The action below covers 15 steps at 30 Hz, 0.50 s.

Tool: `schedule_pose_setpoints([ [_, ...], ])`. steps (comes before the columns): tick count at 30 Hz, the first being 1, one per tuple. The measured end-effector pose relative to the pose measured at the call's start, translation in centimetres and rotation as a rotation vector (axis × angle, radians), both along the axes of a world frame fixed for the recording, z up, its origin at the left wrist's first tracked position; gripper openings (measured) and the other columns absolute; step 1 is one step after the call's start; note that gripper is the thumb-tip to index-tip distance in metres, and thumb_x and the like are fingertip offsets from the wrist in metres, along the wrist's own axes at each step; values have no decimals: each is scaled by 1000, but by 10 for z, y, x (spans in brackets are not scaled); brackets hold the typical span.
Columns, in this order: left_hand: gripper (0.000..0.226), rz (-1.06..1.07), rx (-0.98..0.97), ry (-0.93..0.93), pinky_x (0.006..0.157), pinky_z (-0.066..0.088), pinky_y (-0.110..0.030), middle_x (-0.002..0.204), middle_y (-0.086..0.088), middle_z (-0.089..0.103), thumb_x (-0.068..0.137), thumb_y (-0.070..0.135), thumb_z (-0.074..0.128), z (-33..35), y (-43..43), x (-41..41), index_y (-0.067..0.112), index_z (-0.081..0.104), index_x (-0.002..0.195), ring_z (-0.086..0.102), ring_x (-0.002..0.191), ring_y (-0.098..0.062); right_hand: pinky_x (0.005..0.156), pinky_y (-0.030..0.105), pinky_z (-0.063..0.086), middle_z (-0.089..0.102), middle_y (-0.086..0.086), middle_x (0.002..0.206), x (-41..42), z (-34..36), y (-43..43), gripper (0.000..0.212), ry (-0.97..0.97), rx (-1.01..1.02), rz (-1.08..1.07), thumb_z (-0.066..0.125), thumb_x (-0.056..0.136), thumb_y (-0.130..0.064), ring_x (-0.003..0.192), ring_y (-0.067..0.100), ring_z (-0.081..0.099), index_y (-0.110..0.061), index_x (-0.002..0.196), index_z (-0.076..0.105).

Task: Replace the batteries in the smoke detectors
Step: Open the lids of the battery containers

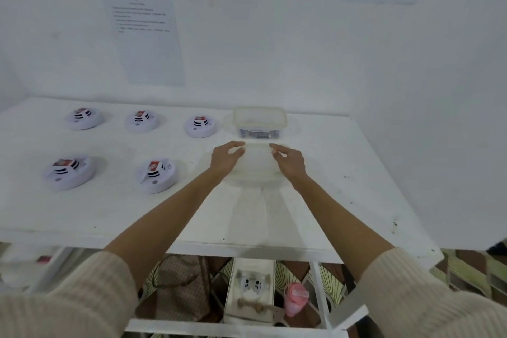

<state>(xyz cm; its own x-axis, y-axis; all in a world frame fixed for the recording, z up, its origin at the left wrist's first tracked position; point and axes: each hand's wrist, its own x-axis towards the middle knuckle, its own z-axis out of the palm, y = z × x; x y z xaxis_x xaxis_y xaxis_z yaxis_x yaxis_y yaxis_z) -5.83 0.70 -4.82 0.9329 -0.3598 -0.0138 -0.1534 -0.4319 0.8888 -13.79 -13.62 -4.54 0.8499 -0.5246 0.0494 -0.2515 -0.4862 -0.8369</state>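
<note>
step: opening tub | left hand [226, 158], right hand [289, 162] flank blurred lid [253, 170], grip unclear | five detectors [156, 175] on worktop [137, 214], leftward | tub [259, 121] behind lid | tip: lay lid flat, clear of tub

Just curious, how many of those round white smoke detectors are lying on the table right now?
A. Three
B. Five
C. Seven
B: five smoke detectors lie on the white table, three in the far row and two in the row nearer the person.
</note>
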Motion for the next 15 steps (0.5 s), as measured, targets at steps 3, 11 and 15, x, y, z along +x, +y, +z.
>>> schedule_pose_setpoints([
  [3, 31, 37, 41, -29, 106, 32, -33, 136, -11, 49, 94, 32, 53, -4, -1, 0, 29, 59, 124, 44, 124, -27, 106, 37, 37, 48, 11, 136, 2, 3, -2, 33, 44, 83, -4, 52, 92, -25, 124, 26, 44, -31, 124, 58],
  [11, 38, -94, 43, 220, 112, 29, -42, 139, -6, 46, 77, 36, 70, 6, 4, 22, 58, 57, 106, 38, 127, -30, 108, 44, 34, 41, 8, 138, 14, 8, -24, 60, 145, 293, 14, 73, 77, -20, 125, 31, 39, -47, 125, 50],
  [15, 53, -157, -97, 391, 111, 30, -47, 144, -8, 39, 82, 15, 70, 10, 6, 32, 41, 54, 125, 36, 132, -32, 95, 34, 40, 44, 6, 134, 7, 12, -35, 77, 85, 574, 93, 72, 75, 0, 123, 27, 42, -29, 139, 40],
])
